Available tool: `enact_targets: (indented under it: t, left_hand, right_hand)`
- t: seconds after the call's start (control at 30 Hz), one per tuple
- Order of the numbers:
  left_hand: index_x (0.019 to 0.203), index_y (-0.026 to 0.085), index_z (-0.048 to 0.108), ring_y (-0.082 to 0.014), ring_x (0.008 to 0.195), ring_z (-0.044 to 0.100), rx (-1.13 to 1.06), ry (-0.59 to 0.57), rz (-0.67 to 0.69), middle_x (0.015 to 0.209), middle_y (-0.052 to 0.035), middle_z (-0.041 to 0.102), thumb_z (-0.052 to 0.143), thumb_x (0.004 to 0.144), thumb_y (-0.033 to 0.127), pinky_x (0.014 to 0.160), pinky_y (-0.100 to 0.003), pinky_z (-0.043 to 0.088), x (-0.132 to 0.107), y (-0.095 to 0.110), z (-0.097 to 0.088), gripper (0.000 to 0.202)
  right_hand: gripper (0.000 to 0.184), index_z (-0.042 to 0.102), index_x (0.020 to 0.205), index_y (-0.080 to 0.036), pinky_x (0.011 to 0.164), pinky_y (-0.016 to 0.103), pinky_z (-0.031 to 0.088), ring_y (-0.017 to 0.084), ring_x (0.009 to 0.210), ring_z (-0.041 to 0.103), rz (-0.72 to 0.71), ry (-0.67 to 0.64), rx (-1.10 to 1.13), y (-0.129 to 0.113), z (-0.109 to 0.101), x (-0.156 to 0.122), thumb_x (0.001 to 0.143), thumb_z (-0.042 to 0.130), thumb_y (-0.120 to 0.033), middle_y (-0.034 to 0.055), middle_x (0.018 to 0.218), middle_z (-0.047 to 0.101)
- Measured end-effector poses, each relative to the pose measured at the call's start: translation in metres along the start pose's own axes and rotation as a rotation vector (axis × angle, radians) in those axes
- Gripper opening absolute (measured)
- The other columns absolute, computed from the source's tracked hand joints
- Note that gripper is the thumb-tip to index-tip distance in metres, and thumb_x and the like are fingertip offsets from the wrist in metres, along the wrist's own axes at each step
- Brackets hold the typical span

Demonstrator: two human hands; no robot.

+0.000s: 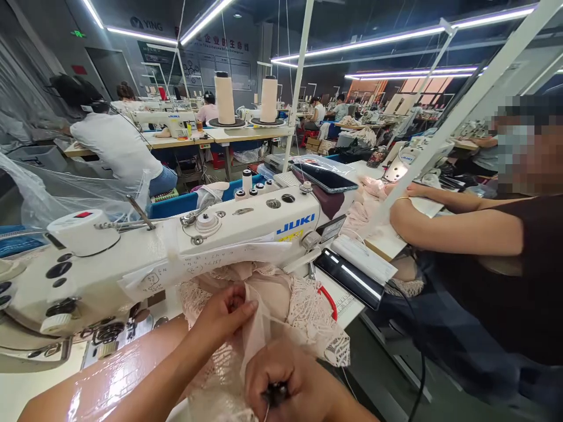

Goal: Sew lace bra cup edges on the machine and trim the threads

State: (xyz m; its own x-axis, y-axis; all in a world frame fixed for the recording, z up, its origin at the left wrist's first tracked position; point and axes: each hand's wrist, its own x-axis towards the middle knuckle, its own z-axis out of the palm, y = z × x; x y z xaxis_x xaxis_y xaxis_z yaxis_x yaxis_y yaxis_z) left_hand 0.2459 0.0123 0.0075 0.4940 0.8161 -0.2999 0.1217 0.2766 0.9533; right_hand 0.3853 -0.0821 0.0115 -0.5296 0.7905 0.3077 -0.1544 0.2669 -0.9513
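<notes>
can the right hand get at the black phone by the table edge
Probably yes: the black phone lies mostly uncovered, only lace fabric and a red curved piece lying between it and the right hand. That hand holds a small dark object, though, so may need freeing first.

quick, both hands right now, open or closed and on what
Left hand: closed, pinching the sheer pale fabric.
Right hand: closed around a small dark object, too blurred to name.

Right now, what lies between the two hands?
In the head view, sheer pale fabric lies between them, pinched by the left hand and reaching toward the right hand.
</notes>
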Motion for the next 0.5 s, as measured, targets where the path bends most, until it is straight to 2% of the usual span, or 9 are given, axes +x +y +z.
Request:
enact_targets:
  t: [0.1, 0.2, 0.27, 0.33, 0.4, 0.5]
  left_hand:
    - [0.083, 0.015, 0.062, -0.0126, 0.053, 0.053, -0.034, -0.107, -0.058, 0.064, 0.0014, 0.061, 0.079, 0.06, 0.043, 0.049, -0.022, 0.038, -0.007, 0.003, 0.0, 0.039]
    - [0.086, 0.017, 0.063, -0.0196, 0.075, 0.061, -0.111, -0.046, -0.032, 0.085, -0.0047, 0.066, 0.073, 0.067, 0.036, 0.065, -0.027, 0.046, -0.015, 0.005, -0.003, 0.029]
    - [0.081, 0.018, 0.061, -0.0196, 0.076, 0.06, -0.083, 0.039, 0.002, 0.081, -0.0036, 0.065, 0.064, 0.072, 0.031, 0.07, -0.028, 0.046, -0.022, 0.005, -0.009, 0.017]
    - [0.071, 0.02, 0.056, -0.0188, 0.068, 0.055, 0.097, 0.153, 0.017, 0.066, 0.0002, 0.057, 0.056, 0.076, 0.032, 0.067, -0.028, 0.044, -0.032, 0.007, -0.017, 0.013]
    - [0.061, 0.021, 0.051, -0.0194, 0.065, 0.051, 0.382, 0.252, 0.039, 0.059, 0.0015, 0.05, 0.054, 0.078, 0.038, 0.064, -0.028, 0.041, -0.048, 0.009, -0.026, 0.024]
    - [0.062, 0.021, 0.056, -0.0219, 0.07, 0.054, 0.624, 0.175, 0.033, 0.067, -0.001, 0.057, 0.057, 0.078, 0.05, 0.064, -0.028, 0.041, -0.084, 0.009, -0.042, 0.033]
  right_hand:
    - [0.05, 0.049, 0.06, -0.018, 0.053, 0.019, 0.04, 0.008, 0.055, 0.047, 0.037, -0.099, 0.218, 0.013, 0.01, 0.003, 0.075, 0.061, -0.064, 0.0004, 0.064, 0.049]
    - [0.054, 0.047, 0.057, -0.017, 0.052, 0.018, 0.04, 0.007, 0.053, 0.045, 0.051, -0.245, 0.358, 0.019, 0.016, 0.009, 0.065, 0.069, -0.066, -0.001, 0.061, 0.046]
    - [0.052, 0.051, 0.058, -0.016, 0.054, 0.019, 0.041, 0.008, 0.055, 0.047, 0.038, -0.249, 0.39, 0.019, 0.015, 0.013, 0.062, 0.073, -0.063, -0.0002, 0.064, 0.05]
    - [0.046, 0.056, 0.064, -0.015, 0.059, 0.021, 0.043, 0.009, 0.06, 0.051, 0.02, -0.118, 0.381, 0.018, 0.011, 0.015, 0.064, 0.076, -0.057, 0.0022, 0.071, 0.056]
    - [0.042, 0.061, 0.073, -0.015, 0.06, 0.022, 0.043, 0.01, 0.063, 0.052, 0.016, 0.115, 0.335, 0.019, 0.004, 0.015, 0.067, 0.075, -0.054, 0.005, 0.08, 0.061]
    - [0.039, 0.064, 0.086, -0.016, 0.046, 0.019, 0.032, 0.006, 0.051, 0.039, 0.104, 0.391, 0.272, 0.025, -0.006, 0.012, 0.075, 0.07, -0.053, 0.0055, 0.085, 0.061]
